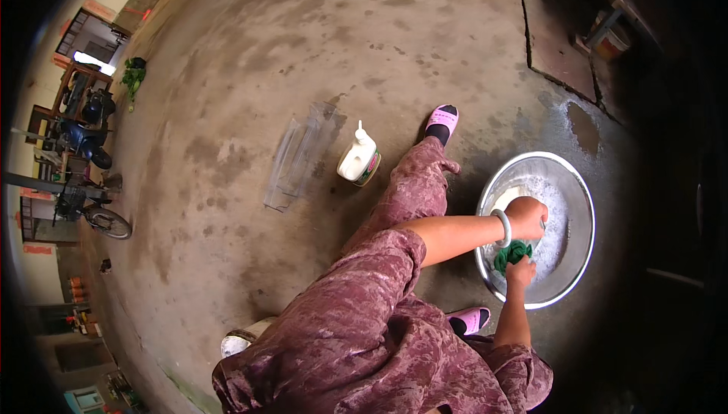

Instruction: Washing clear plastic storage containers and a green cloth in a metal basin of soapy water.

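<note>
A wide metal basin [588, 209] of sudsy water [554, 209] stands on the floor in front of me. My left hand [526, 218], with a pale bangle [501, 227] at the wrist, is curled over the suds. It grips a clear item [536, 241] that the hand mostly hides. Just below it, my right hand [521, 272] bunches a green cloth [512, 255] against or close to that item; contact is hard to make out. Something pale yellow [508, 197] lies inside the basin by its far left wall, partly covered by foam.
A white detergent jug [358, 158] stands beside my leg. Clear plastic trays [298, 155] lie on the concrete floor [216, 118] past it. A motorcycle [85, 141] is parked at far left. A table leg [603, 27] and bucket [611, 41] are at upper right.
</note>
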Demonstrator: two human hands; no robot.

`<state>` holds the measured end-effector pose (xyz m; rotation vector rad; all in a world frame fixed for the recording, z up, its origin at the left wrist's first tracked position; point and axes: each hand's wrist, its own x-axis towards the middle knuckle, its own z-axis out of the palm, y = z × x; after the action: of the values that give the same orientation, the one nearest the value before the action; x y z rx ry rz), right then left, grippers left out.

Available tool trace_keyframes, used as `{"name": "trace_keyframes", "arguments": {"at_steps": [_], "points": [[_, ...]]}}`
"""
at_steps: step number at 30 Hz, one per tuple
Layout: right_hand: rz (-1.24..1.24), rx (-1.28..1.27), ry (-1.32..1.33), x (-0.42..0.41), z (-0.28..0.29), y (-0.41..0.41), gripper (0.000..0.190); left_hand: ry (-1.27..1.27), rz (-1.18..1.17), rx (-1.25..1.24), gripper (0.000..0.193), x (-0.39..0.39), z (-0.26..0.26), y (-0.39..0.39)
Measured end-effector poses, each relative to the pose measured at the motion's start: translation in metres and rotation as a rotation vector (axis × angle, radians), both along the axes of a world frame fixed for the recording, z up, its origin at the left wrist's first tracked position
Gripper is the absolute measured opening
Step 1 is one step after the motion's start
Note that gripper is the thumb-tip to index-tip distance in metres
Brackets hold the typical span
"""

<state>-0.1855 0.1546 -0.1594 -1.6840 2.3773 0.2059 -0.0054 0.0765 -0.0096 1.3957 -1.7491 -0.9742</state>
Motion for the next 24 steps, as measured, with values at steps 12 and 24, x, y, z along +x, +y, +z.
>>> {"name": "trace_keyframes", "arguments": {"at_steps": [12, 24], "points": [[0.287, 0.028, -0.091, 0.039, 0.014, 0.062, 0.025, -0.053, -0.393, -0.899, 0.033, 0.044, 0.033, 0.030], [0.103, 0.227, -0.211, 0.043, 0.059, 0.061, 0.040, 0.047, 0.566, -0.988, 0.026, 0.243, 0.165, 0.026]]}}
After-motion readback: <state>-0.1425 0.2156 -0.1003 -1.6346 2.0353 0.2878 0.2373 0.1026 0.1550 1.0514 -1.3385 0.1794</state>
